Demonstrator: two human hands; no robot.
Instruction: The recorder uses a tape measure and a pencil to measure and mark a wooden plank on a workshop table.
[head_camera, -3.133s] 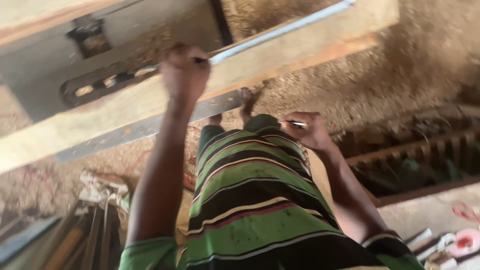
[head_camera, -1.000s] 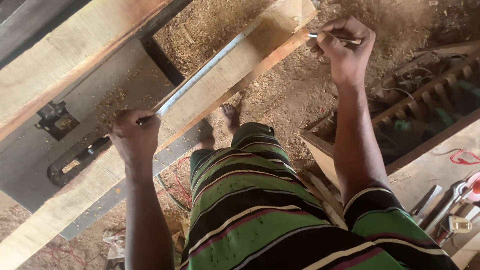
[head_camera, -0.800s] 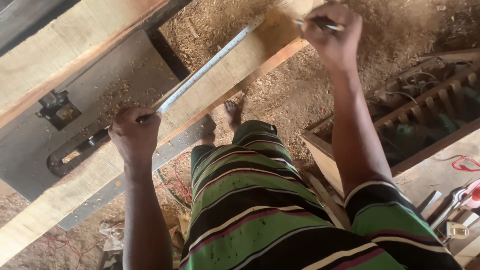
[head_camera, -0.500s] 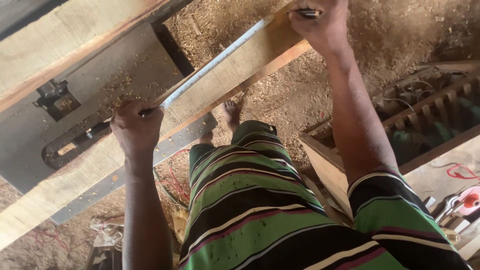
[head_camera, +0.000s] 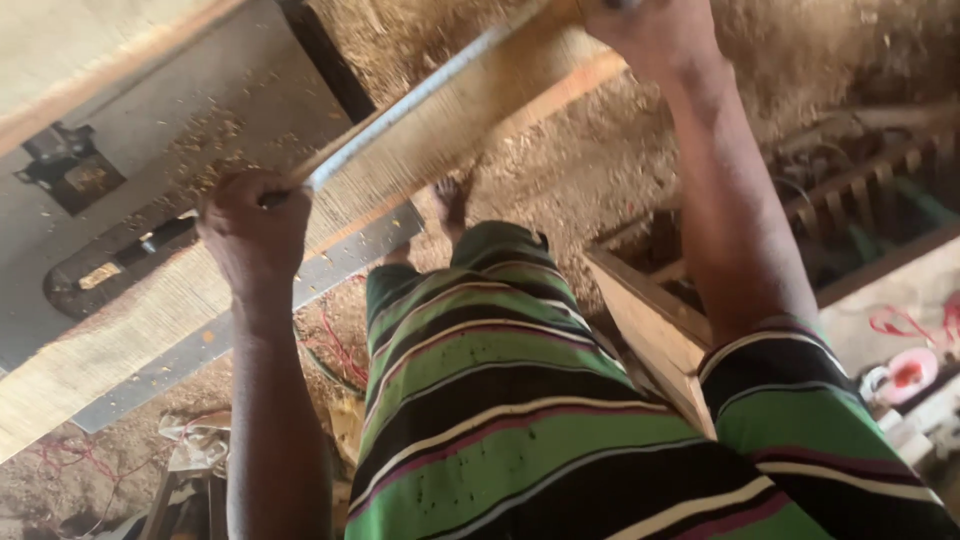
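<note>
A long pale wooden plank (head_camera: 470, 120) lies slantwise over a grey machine table (head_camera: 250, 90). Along the plank's top runs a thin metal straightedge (head_camera: 420, 92). My left hand (head_camera: 255, 228) is closed on the near end of the straightedge and presses it to the plank. At the far end of the plank, my right hand (head_camera: 650, 30) is closed, half cut off by the top edge of the view. It grips a pencil (head_camera: 622, 4), of which only a dark sliver shows. My striped green and black shirt fills the lower middle.
A slot (head_camera: 95, 275) in the grey table lies left of my left hand. Sawdust covers the floor (head_camera: 600, 170), where my bare foot (head_camera: 450, 200) stands. A wooden box edge (head_camera: 650, 320) and a slatted rack (head_camera: 870, 190) are at the right, with a pink round thing (head_camera: 905, 372) near red wire.
My right hand has slid with the pencil up along the plank to its far end, now at the view's top edge. My left hand has stayed on the straightedge.
</note>
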